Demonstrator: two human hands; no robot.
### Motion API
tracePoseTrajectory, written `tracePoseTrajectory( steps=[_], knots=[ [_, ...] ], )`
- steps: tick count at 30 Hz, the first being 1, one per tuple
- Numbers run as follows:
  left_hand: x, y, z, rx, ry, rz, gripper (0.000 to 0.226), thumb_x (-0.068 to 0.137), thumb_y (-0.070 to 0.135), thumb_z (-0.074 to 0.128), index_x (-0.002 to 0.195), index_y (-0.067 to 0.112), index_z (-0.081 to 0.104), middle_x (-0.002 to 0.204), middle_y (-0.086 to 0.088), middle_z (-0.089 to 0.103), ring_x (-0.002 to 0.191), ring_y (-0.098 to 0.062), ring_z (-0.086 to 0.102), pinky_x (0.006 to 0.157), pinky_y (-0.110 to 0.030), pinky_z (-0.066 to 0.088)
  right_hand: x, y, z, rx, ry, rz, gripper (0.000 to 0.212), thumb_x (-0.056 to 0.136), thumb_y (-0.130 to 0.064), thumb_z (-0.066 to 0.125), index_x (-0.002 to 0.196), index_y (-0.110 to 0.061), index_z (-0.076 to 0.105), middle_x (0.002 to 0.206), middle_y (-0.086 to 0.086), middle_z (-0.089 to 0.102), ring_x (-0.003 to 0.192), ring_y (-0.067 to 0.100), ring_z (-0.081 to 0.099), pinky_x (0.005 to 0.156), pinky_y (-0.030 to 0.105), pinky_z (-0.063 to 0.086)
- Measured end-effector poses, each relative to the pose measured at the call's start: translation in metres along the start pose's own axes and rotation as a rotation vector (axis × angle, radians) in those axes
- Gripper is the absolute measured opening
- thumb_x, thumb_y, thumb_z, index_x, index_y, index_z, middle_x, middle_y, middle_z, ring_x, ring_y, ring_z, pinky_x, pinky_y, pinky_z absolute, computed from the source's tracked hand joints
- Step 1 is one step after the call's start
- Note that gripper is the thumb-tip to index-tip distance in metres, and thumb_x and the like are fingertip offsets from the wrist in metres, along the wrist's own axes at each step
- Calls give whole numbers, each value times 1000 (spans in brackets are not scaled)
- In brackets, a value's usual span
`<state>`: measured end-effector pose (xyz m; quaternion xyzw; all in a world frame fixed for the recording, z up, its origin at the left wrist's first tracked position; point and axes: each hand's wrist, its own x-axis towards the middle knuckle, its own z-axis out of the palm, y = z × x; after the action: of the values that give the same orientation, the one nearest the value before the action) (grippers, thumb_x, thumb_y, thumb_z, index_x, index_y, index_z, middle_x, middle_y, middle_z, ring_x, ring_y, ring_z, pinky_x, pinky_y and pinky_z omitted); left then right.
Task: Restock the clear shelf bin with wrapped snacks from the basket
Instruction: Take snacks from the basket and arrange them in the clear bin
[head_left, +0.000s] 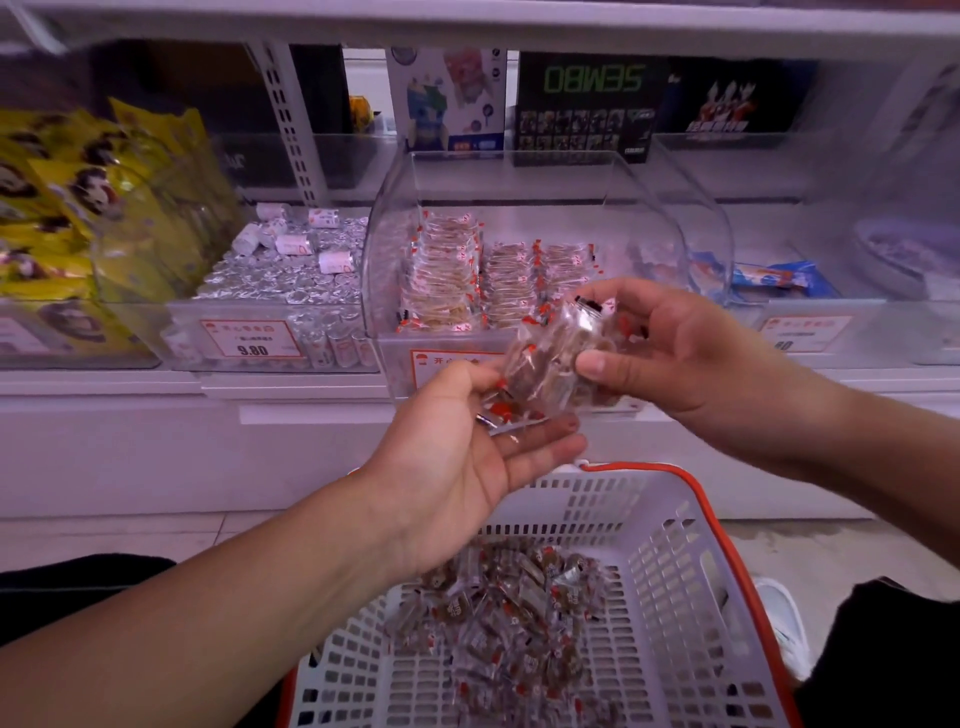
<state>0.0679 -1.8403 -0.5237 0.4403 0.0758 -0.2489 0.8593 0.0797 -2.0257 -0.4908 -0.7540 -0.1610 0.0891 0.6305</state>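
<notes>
Small clear-wrapped brown snacks (550, 364) with red-marked ends are bunched between both hands, just before the clear plastic shelf bin (387, 249). The left hand (467, 457) cups them palm-up, thumb pressing; the right hand (675, 353) pinches them.

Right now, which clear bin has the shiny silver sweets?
The bin with the 9.80 price tag, just left of the middle bin. It holds silver foil sweets; the middle one holds stacked clear-wrapped snacks.
</notes>
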Motion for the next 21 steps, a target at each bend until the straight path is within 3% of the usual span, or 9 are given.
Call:
tracePoseTrajectory(
  steps=[4,7,9,11,12,15,17,21],
  knots=[
    [1,10,4,167,-89,68,43,101,41,45,127,12,63,115,-13,72,89,-27,72,73,-35,61,0,9,16,-268,67,-137,46,91,-7,62,135,-11,50,124,14,55,112,29,60,98,48,51],
    [1,17,5,220,-131,132,32,100,34,48,121,16,64,103,-12,74,78,-24,72,67,-32,60,0,9,19,-264,29,-138,61,94,-22,56,150,-20,32,136,6,49,124,22,54,107,46,45],
    [1,22,5,275,-149,177,24,100,30,49,108,24,71,95,-10,73,74,-21,70,64,-31,59,3,5,18,-148,-29,-102,69,96,-17,51,156,-25,17,139,7,49,122,23,56,108,45,44],
    [0,30,6,378,-156,218,31,100,29,48,89,35,76,92,-6,73,74,-18,69,62,-28,59,6,1,15,-105,-89,-89,73,98,-7,48,157,-27,10,144,6,47,114,18,58,104,39,47],
    [-1,35,8,436,-163,232,30,100,30,47,92,36,75,93,-6,72,74,-18,68,61,-27,58,8,-1,15,-118,-122,-90,72,99,-7,48,157,-28,9,141,5,50,107,16,58,99,36,48],
    [-3,56,13,563,-190,203,21,101,32,47,112,24,63,90,-10,67,71,-16,64,57,-25,55,18,-13,13,-206,-171,-128,70,96,-14,52,155,-27,17,119,2,62,98,16,61,93,29,51],
    [0,78,17,641,-199,179,25,99,33,49,115,19,61,84,-9,67,68,-15,64,55,-24,54,31,-27,6,-262,-140,-186,59,91,-16,60,144,-23,37,106,-7,65,98,10,65,89,29,56],
    [27,116,23,848,-149,213,29,94,37,56,103,9,57,82,-9,68,64,-13,66,50,-21,51,67,-41,-14,-352,-15,-249,41,77,-21,80,113,-22,62,100,-1,68,90,33,69,78,54,58]
  ],
)
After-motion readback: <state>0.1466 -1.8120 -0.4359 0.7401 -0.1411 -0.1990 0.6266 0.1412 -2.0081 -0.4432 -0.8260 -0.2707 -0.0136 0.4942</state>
